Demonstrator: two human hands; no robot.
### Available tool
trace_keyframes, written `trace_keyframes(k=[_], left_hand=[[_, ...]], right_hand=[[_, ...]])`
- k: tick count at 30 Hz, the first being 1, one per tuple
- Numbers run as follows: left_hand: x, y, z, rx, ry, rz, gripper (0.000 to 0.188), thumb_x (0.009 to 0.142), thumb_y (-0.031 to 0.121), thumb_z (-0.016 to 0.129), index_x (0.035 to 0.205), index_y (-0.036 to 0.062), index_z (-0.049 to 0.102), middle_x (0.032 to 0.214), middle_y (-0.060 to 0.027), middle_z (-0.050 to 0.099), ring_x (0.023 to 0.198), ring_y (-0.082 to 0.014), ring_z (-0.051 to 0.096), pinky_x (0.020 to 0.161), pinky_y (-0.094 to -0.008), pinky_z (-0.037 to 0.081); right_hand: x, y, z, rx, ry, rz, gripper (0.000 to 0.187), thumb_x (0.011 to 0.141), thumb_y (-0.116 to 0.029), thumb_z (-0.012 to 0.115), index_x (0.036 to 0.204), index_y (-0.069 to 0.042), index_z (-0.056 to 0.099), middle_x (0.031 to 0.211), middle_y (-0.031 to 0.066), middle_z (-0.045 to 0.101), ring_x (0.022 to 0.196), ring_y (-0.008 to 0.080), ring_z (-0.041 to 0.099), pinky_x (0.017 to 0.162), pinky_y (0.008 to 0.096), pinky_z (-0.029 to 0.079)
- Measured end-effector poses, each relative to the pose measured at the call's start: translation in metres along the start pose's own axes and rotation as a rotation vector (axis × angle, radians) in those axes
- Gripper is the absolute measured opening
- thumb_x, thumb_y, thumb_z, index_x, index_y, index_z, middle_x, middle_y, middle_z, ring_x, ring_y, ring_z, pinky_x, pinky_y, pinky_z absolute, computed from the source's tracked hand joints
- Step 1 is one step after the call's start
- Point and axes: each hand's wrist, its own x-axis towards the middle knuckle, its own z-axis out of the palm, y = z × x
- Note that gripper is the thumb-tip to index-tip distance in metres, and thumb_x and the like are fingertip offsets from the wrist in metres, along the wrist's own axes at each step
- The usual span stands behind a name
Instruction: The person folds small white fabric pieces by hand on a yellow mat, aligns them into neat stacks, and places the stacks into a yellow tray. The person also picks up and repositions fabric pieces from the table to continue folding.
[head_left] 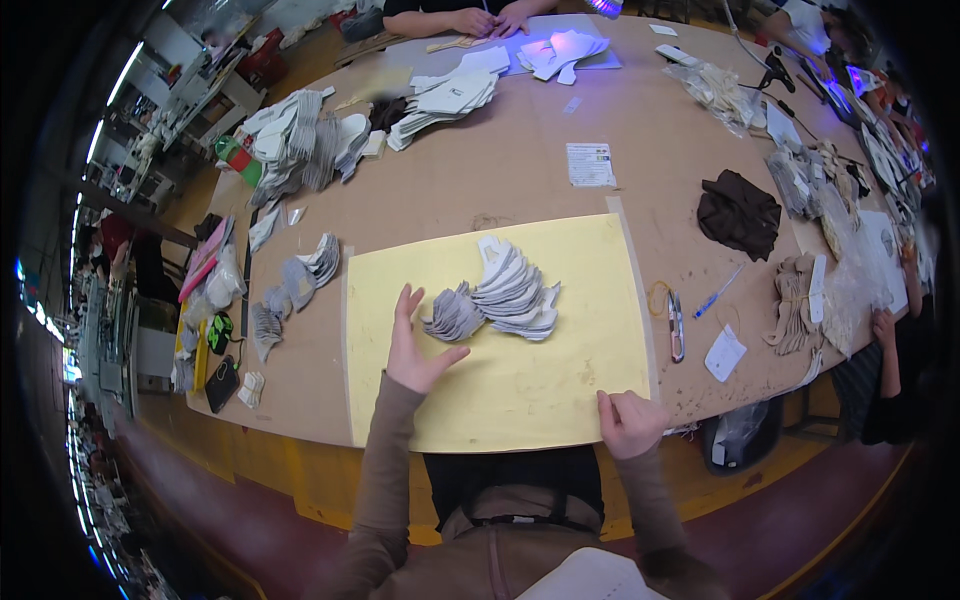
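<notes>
On the yellow sheet (480, 400) lie two fanned stacks of cut fabric pieces: a larger white-and-grey stack (512, 290) and a smaller grey stack (453, 314) against its left side. My left hand (415, 350) hovers just left of the smaller stack, thumb and fingers spread, with nothing between them. At the sheet's front right corner, my right hand (632, 422) has its fingers curled in. Whatever its fingertips pinch, if anything, is too small to make out.
Left of the sheet are more grey pieces (300, 280) and a black phone-like device (222, 384). To the right lie a cutter (676, 328), a blue pen (718, 292), a white tag (725, 353) and dark cloth (739, 214). Across the table, another person's hands (492, 20) work under a lamp.
</notes>
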Motion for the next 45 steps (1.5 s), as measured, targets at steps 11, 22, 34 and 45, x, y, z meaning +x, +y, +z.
trace_keyframes(k=[11,22,34,45], left_hand=[[0.092,-0.051,-0.015,-0.468,-0.455,-0.009,0.055,0.068,0.023,0.073,0.113,-0.0002,0.051,0.102,-0.0047,0.052,0.097,-0.0141,0.051,0.091,-0.0282,0.042],[0.082,-0.114,-0.038,-1.758,-0.651,0.14,0.089,0.074,0.042,0.083,0.143,0.0142,0.033,0.141,-0.0064,0.032,0.074,-0.0181,0.059,0.059,-0.0303,0.04],[0.079,-0.108,-0.02,-1.886,-0.34,-0.161,0.095,0.083,0.066,0.062,0.152,0.0144,0.023,0.151,-0.0093,0.031,0.101,-0.0206,0.056,0.073,-0.032,0.049],[0.073,-0.051,0.005,-2.113,-0.163,-0.269,0.079,0.082,0.053,0.067,0.146,0.0135,0.04,0.149,-0.0077,0.035,0.114,-0.0243,0.05,0.085,-0.0367,0.047]], right_hand=[[0.002,0.007,0.001,-0.004,-0.048,-0.08,0.026,0.077,-0.013,0.076,0.064,-0.012,0.054,0.055,0.0022,0.046,0.043,0.0204,0.046,0.043,0.034,0.035],[0.008,0.006,-0.004,-0.022,-0.207,-0.022,0.021,0.078,-0.014,0.076,0.068,-0.013,0.058,0.057,0.0006,0.05,0.045,0.019,0.048,0.043,0.0326,0.036],[0.004,0.005,0.0,-0.047,-0.163,0.043,0.021,0.075,-0.012,0.076,0.066,-0.013,0.058,0.058,0.0017,0.053,0.042,0.0217,0.047,0.041,0.0341,0.037],[0.002,0.001,0.004,0.016,-0.045,0.14,0.021,0.079,-0.007,0.074,0.066,-0.007,0.058,0.055,0.0046,0.05,0.043,0.0215,0.046,0.042,0.0336,0.035]])
